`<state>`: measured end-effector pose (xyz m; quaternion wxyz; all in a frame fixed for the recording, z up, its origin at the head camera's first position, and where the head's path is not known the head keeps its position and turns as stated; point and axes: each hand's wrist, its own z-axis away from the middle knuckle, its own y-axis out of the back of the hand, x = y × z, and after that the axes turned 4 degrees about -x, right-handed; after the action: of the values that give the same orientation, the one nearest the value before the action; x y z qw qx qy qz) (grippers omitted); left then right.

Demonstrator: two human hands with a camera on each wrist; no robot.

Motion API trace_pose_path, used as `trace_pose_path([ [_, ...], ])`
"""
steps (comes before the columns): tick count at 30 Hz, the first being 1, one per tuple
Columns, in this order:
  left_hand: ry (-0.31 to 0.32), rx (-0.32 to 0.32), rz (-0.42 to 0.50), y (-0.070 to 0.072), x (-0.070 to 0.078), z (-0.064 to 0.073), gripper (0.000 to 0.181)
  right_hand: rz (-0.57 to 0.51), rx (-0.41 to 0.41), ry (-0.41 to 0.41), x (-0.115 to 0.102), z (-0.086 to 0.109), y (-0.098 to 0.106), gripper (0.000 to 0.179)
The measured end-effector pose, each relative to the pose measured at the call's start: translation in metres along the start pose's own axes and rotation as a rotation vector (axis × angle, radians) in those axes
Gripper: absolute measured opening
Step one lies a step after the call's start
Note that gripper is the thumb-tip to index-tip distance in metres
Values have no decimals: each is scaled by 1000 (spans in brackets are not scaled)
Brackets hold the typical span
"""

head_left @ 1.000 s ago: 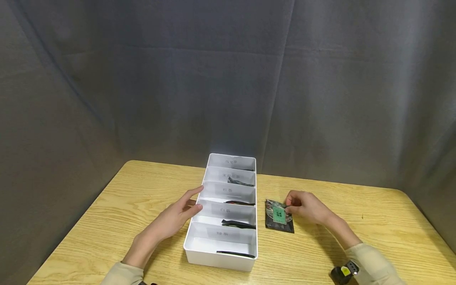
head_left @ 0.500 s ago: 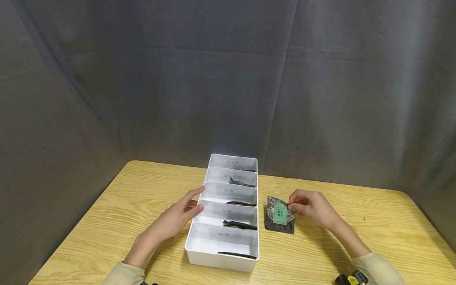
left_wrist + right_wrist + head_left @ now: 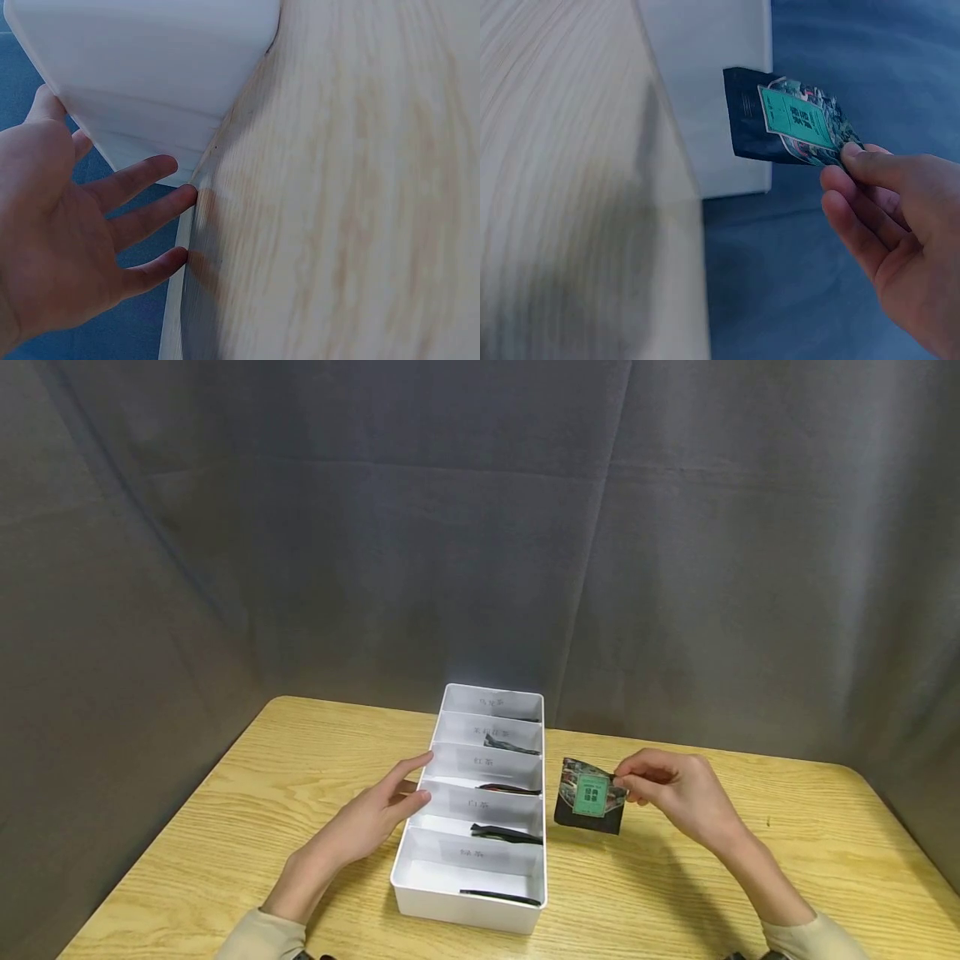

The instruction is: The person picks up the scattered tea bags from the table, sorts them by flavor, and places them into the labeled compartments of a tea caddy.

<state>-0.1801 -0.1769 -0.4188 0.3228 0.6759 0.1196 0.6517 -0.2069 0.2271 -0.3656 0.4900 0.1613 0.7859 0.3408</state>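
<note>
Between thumb and fingers my right hand pinches one corner of a flat black tea sachet with a green label. The sachet hangs tilted above the table, just right of a long white divided box. In the right wrist view the tea sachet shows its green label and patterned top, gripped at that patterned end. My left hand touches the box's left side, fingers spread and fairly straight. The left wrist view shows the same hand against the white wall.
Inside the box, several compartments with printed labels run front to back. Dark sachets stand in them, such as the front sachet and one behind it. A grey curtain hangs behind the wooden table.
My right hand has lifted the tea sachet off the table and tilted it up. My left hand stays at the box's side.
</note>
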Motion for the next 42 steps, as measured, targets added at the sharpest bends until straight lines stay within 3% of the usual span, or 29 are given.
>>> trace_pose_path([
  [7, -6, -5, 10, 0, 0, 0, 56, 55, 132, 170, -37, 7, 2, 21],
  [12, -11, -7, 10, 0, 0, 0, 57, 20, 153, 375, -58, 9, -2, 32],
  [15, -11, -6, 8, 0, 1, 0, 57, -5, 140, 453, -67, 10, -4, 36],
  [31, -15, -7, 6, -1, 1, 0, 57, -97, 34, 622, -93, 14, -41, 33],
  [42, -9, -12, 4, 0, 0, -1, 56, -78, 3, 695, -89, 18, -66, 32],
])
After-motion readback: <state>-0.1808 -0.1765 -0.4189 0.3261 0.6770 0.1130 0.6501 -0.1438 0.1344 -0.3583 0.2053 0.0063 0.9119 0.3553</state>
